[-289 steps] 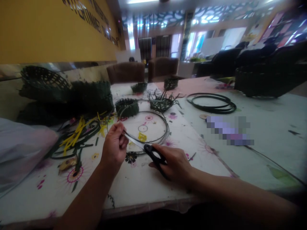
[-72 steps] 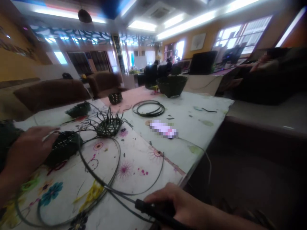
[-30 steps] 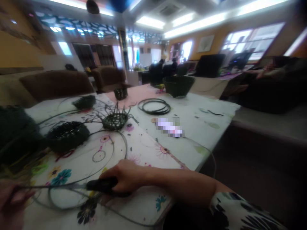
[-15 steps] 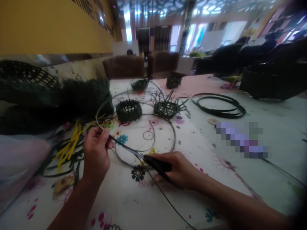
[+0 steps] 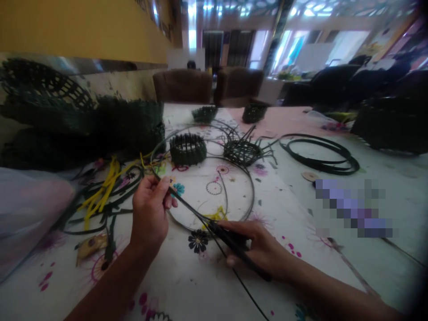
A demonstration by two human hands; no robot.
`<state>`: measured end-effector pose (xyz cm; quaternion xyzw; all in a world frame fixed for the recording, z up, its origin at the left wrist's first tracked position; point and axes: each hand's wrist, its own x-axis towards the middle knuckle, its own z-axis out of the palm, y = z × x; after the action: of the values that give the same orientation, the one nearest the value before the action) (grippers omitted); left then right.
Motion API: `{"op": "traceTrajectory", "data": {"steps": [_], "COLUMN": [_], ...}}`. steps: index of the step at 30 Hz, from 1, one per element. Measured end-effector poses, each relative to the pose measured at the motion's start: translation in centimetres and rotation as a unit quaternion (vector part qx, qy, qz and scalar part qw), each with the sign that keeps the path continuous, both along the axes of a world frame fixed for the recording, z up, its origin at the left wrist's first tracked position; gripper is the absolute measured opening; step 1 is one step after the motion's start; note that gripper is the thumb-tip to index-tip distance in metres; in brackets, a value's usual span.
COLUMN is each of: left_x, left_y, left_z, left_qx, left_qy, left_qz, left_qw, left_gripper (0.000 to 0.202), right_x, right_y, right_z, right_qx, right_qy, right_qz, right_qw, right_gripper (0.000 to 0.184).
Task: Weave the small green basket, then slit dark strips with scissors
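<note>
My left hand (image 5: 151, 211) pinches a long, dark green flat strip (image 5: 186, 203) between thumb and fingers. The strip bends into wide loops on the table, and a thin length trails toward the front edge. My right hand (image 5: 267, 249) grips black-handled scissors (image 5: 230, 240), whose blades point left along the strip toward my left hand. Blades and strip overlap, so I cannot tell whether they are cutting. Beyond the loops stand a small round woven basket (image 5: 188, 150) and a part-woven basket (image 5: 242, 152) with loose strip ends sticking up.
Yellow strips (image 5: 103, 194) and dark offcuts lie at left beside a plastic bag (image 5: 30, 209). Large dark baskets (image 5: 130, 127) are stacked behind them. A coil of strip (image 5: 319, 154) rests at right, near a blurred-out purple item (image 5: 351, 207). Two small baskets stand farther back.
The whole view has shifted, so the scene sits farther right. The scissors' handles look more spread, and their bright blade shows less against the strip. Both hands keep their hold.
</note>
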<state>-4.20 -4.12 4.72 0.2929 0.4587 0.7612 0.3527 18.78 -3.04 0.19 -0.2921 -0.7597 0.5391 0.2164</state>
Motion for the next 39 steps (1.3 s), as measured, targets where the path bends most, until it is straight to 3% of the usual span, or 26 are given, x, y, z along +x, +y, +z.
{"op": "traceTrajectory", "data": {"steps": [11,16,19,25,35,39], "left_x": [0.1,0.0,0.0,-0.1,-0.2,-0.3], "left_y": [-0.2,-0.2,-0.2,-0.2,-0.1,-0.1], "left_z": [-0.2,-0.3,-0.3,-0.3,-0.3,-0.2], "left_qx": [-0.001,0.001,-0.003,-0.012,-0.018,-0.016], "left_qy": [0.008,0.001,-0.004,-0.001,-0.021,-0.031], "left_qz": [0.005,0.006,0.004,-0.001,-0.014,-0.015], "left_qw": [1.000,1.000,1.000,1.000,1.000,0.999], "left_gripper": [0.025,0.023,0.023,0.025,0.027,0.028], "right_x": [-0.2,-0.4,-0.3,-0.1,0.0,0.1], "right_y": [-0.5,-0.9,-1.0,-1.1,-1.6,-1.5], "right_z": [0.0,0.2,0.0,-0.6,-0.1,-0.8], "right_qx": [-0.099,-0.119,-0.110,-0.090,-0.039,-0.018], "right_qy": [0.016,0.025,0.014,0.004,0.004,-0.012], "right_qz": [0.001,0.007,0.009,-0.001,-0.007,-0.012], "right_qw": [0.995,0.993,0.994,0.996,0.999,1.000], "right_gripper": [0.055,0.044,0.042,0.055,0.040,0.049]}}
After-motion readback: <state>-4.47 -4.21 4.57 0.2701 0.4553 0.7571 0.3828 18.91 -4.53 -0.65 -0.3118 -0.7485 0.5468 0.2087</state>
